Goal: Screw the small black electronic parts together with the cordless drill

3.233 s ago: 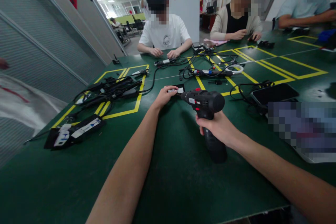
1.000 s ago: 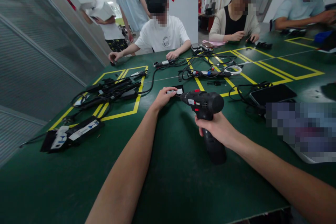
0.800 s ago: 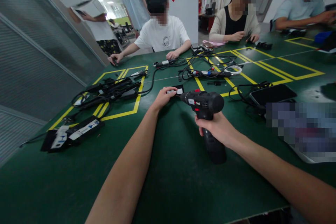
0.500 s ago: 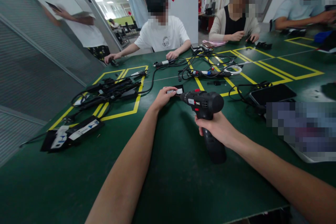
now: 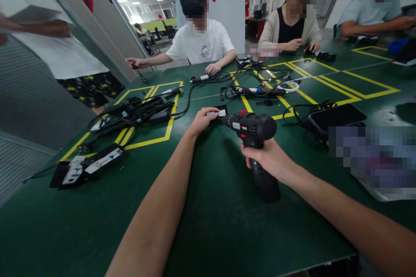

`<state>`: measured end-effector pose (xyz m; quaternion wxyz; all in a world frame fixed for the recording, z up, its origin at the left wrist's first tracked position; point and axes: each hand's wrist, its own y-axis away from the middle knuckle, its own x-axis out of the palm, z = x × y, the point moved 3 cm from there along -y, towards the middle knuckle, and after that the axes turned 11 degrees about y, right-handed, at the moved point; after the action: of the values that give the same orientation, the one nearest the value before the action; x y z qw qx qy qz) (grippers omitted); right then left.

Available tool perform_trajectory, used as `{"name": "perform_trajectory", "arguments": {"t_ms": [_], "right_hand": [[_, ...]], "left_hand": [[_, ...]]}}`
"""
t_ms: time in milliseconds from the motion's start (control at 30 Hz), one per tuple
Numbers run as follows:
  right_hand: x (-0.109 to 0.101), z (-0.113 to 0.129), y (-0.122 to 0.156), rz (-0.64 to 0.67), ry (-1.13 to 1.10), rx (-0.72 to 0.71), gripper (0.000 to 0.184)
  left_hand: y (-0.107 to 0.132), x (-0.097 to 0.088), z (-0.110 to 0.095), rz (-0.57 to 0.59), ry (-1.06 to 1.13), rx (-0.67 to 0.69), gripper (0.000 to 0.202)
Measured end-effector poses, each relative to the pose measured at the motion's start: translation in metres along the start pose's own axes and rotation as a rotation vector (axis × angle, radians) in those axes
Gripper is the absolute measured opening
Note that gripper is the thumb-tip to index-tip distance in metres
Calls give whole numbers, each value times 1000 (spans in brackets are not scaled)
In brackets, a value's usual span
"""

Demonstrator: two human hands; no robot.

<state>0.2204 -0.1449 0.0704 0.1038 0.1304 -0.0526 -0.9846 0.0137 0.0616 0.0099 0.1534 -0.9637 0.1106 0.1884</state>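
My right hand (image 5: 267, 156) is wrapped round the grip of a black cordless drill (image 5: 255, 127) with red details. The drill lies level, its chuck pointing left toward my left hand. My left hand (image 5: 205, 117) presses its fingers on a small flat black piece with a white label (image 5: 221, 113) on the green table. The drill's tip is close beside this piece; whether the two touch I cannot tell. My left fingers partly cover the piece.
Black cables and adapters (image 5: 139, 112) lie in a yellow-taped area at left, with labelled black pouches (image 5: 104, 158) nearer. More cables and tools (image 5: 260, 90) lie ahead. At right is a phone (image 5: 338, 117). Several people sit across the green table (image 5: 227, 225); another stands at left.
My hands and the drill have stayed almost in place. The person standing at left has come nearer. The person opposite has lifted a hand holding a thin dark tool.
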Motion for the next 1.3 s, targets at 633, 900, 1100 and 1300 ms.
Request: {"name": "perform_trajectory", "arguments": {"t_ms": [633, 900, 1100, 1300], "right_hand": [[0, -1, 0, 1, 17, -11, 7], [0, 0, -1, -2, 41, 1, 7], [-1, 0, -1, -5, 38, 1, 6], [0, 1, 0, -1, 3, 20, 9]], "left_hand": [[0, 0, -2, 7, -4, -4, 35], [0, 0, -4, 12, -6, 12, 34], [1, 0, -3, 12, -7, 1, 34], [0, 0, -2, 15, -6, 3, 34]]}}
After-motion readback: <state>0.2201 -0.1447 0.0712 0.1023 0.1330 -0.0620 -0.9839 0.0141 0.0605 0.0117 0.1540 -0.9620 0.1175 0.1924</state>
